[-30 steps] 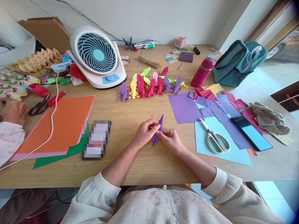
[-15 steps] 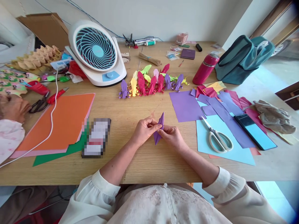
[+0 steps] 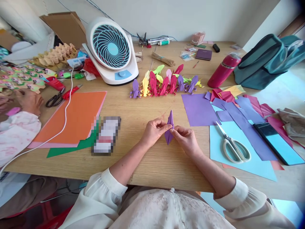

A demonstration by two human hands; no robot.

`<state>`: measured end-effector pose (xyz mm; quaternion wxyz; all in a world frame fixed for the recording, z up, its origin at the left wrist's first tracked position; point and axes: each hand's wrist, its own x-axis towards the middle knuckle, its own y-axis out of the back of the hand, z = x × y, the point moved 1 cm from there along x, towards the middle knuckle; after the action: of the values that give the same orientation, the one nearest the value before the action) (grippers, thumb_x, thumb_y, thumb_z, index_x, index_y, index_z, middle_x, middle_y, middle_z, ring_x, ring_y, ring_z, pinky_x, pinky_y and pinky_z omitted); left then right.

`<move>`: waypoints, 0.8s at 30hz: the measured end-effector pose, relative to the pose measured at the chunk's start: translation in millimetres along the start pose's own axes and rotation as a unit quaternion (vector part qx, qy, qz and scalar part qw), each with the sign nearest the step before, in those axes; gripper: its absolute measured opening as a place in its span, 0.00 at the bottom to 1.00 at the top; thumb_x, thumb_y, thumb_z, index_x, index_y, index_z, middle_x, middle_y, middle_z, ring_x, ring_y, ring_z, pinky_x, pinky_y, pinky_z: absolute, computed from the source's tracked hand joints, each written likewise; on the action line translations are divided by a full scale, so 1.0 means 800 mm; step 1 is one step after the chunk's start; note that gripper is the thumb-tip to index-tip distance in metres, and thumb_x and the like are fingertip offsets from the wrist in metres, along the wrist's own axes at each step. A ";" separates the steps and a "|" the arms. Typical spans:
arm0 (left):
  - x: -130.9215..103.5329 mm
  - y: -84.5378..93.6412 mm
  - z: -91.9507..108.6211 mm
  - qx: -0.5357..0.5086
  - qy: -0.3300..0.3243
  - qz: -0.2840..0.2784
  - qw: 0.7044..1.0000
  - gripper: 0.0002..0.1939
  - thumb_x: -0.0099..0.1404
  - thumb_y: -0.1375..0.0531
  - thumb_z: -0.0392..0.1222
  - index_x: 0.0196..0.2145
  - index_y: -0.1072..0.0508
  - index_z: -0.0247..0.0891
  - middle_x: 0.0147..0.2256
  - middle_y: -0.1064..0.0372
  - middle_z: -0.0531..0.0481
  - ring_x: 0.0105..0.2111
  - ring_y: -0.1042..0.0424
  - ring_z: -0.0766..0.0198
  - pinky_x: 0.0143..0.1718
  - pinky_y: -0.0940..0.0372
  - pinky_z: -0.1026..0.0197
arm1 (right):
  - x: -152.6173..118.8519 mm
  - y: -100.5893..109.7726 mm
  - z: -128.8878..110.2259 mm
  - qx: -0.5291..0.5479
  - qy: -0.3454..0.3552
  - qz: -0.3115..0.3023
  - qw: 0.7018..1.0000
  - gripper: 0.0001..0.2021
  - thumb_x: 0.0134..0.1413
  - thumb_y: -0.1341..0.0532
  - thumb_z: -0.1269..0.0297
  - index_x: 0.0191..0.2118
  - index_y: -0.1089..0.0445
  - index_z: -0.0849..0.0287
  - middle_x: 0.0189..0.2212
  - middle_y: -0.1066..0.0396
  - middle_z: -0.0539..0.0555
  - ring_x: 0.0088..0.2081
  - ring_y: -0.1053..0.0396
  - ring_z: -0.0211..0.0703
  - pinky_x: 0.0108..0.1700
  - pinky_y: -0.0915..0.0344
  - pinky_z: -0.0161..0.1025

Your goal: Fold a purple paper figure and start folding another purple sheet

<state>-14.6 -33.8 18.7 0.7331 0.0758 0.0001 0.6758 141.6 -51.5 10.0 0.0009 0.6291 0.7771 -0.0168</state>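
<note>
A folded purple paper piece (image 3: 169,135), long and pointed at top and bottom, is held upright between my hands over the wooden table (image 3: 143,165). My left hand (image 3: 156,128) pinches its middle from the left with thumb and fingers. From the right, my right hand (image 3: 184,136) grips it with thumb and curled fingers close to the left thumb. Beyond them stands a group of folded paper figures (image 3: 164,86) in purple, yellow, red, pink and green.
White-handled scissors (image 3: 234,148) lie on light blue paper at right, beside a phone (image 3: 276,141). A fan (image 3: 111,47), red bottle (image 3: 224,70) and teal bag (image 3: 259,63) stand behind. Orange sheets (image 3: 73,117) and another person's hands (image 3: 30,100) are at left.
The view has turned left, so things appear shifted to the right. The purple piece shows more of its lower face. At left, more of the other person's hands shows, with something pink.
</note>
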 end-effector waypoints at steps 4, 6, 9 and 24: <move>0.000 0.000 0.003 0.050 -0.050 0.000 0.998 0.19 0.60 0.35 0.47 0.20 0.37 0.38 0.23 0.42 0.56 0.25 0.42 0.68 0.28 0.46 0.63 | 0.001 0.001 -0.003 0.010 -0.014 -0.022 1.000 0.18 0.48 0.32 0.47 0.27 0.28 0.59 0.24 0.30 0.51 0.27 0.35 0.39 0.31 0.38 0.37; -0.002 -0.002 0.005 0.066 -0.074 0.001 0.995 0.18 0.62 0.36 0.45 0.20 0.38 0.38 0.24 0.43 0.56 0.26 0.42 0.68 0.28 0.46 0.63 | 0.002 0.001 -0.003 0.021 -0.022 -0.031 0.999 0.19 0.47 0.32 0.47 0.28 0.27 0.60 0.24 0.30 0.51 0.27 0.35 0.38 0.30 0.38 0.36; -0.005 -0.007 0.006 0.065 -0.102 -0.007 0.993 0.17 0.64 0.38 0.43 0.21 0.39 0.38 0.25 0.43 0.55 0.27 0.42 0.67 0.30 0.45 0.63 | 0.003 0.002 0.001 0.035 -0.028 -0.032 0.998 0.19 0.46 0.31 0.47 0.27 0.29 0.60 0.23 0.32 0.49 0.25 0.37 0.36 0.29 0.40 0.35; -0.003 -0.003 0.013 0.169 -0.196 -0.016 0.966 0.13 0.68 0.44 0.37 0.25 0.41 0.39 0.27 0.43 0.54 0.28 0.41 0.66 0.31 0.45 0.62 | -0.001 0.002 0.003 0.077 -0.034 -0.047 0.995 0.18 0.47 0.30 0.51 0.26 0.35 0.58 0.20 0.36 0.46 0.22 0.41 0.34 0.25 0.44 0.34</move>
<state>-11.6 -37.4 28.8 0.7064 0.3296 -0.0280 0.6258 143.4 -52.2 7.8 -0.0220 0.5895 0.8016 -0.0978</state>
